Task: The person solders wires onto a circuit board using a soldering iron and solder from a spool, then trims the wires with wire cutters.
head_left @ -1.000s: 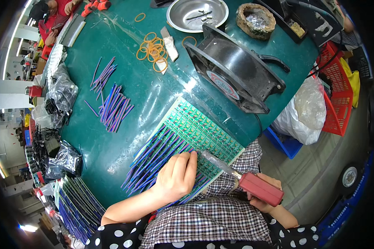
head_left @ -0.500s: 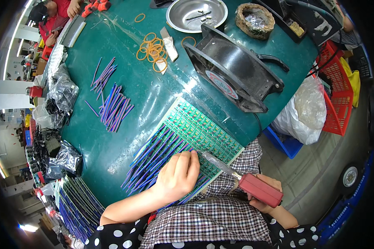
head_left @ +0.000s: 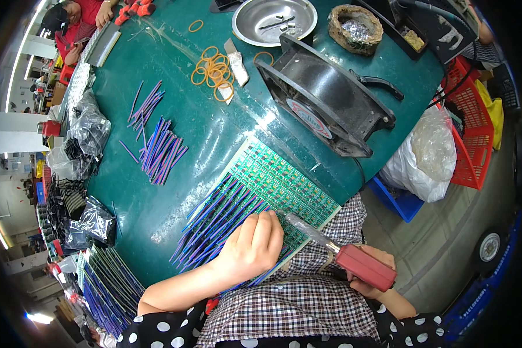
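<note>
A green circuit board panel (head_left: pixel 284 174) lies at the table's near edge, partly over my lap. Thin blue and purple wires (head_left: pixel 214 223) fan out from it toward the lower left. My left hand (head_left: pixel 252 240) rests over these wires, its fingers pinched together at the board; what they hold is hidden under them. In my right hand (head_left: pixel 368 284) is a soldering gun with a red handle (head_left: pixel 365 267). Its pale, wrapped-looking shaft (head_left: pixel 307 227) points up and left across the board, the tip just right of my left fingertips. Whether the tip touches the board I cannot tell.
Loose wires (head_left: pixel 159 151) lie left of the board. Beyond it are rubber bands (head_left: pixel 214 69), a metal bowl (head_left: pixel 272 26), a black fan (head_left: pixel 325 93) and a rough round pot (head_left: pixel 356 32). More wired boards (head_left: pixel 107 290) stand at lower left. Someone in red (head_left: pixel 78 29) sits far left.
My left hand has shifted slightly to the right, still pinched. The soldering gun and my right hand have moved a touch to the right and down.
</note>
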A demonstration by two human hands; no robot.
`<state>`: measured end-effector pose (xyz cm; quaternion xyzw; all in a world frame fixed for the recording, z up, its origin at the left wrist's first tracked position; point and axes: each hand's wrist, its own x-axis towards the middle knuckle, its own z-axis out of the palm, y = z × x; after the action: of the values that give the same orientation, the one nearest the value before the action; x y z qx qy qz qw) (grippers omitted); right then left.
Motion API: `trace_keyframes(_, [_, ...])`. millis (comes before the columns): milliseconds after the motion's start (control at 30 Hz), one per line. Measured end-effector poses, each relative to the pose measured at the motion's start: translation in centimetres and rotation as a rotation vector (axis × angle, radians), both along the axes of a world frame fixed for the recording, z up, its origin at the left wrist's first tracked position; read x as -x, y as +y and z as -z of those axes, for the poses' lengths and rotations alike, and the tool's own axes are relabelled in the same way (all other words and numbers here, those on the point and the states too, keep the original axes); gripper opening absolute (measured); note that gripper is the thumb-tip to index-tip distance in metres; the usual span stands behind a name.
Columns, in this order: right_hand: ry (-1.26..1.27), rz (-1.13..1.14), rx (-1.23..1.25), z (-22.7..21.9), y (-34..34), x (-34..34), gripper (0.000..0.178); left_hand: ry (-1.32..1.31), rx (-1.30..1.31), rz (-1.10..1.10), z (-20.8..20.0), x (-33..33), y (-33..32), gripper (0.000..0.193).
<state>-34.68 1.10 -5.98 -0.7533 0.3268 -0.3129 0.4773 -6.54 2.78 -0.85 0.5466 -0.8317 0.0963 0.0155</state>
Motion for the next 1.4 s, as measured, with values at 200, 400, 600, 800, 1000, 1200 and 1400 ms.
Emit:
trace_keyframes(200, [-0.033, -0.031, -0.040, -0.9, -0.7, -0.3, 0.066, -0.016, 0.005, 0.023, 0.1, -0.3, -0.1, 0.024])
trace_keyframes(400, [0.056, 0.055, -0.276, -0.4, 1.3, 1.6, 0.063, -0.058, -0.001, 0.027, -0.7, 0.0, -0.1, 0.028])
trace_keyframes(600, [-0.320, 0.287, -0.548, 0.3, 1.6, 0.1, 0.076, 0.103, -0.065, -0.103, -1.0, 0.3, 0.0, 0.030])
trace_keyframes(800, [-0.329, 0.332, -0.621, 0.1, 2.3, 0.2, 0.087, 0.321, 0.189, -0.556, -1.1, -9.1, -3.6, 0.012])
trace_keyframes(1000, [-0.313, 0.239, -0.663, 0.1, 1.8, 0.6, 0.086, 0.067, 0.029, -0.559, 0.7, -12.0, -3.4, 0.013])
trace_keyframes(1200, [-0.307, 0.303, -0.655, -0.6, 1.8, 0.0, 0.080, 0.978, 0.142, -0.744, 1.5, -14.5, -3.5, 0.003])
trace_keyframes(1400, [-0.274, 0.256, -0.626, -0.5, 1.6, 0.6, 0.071, 0.986, -0.005, -0.728, -3.5, -6.6, -2.8, 0.007])
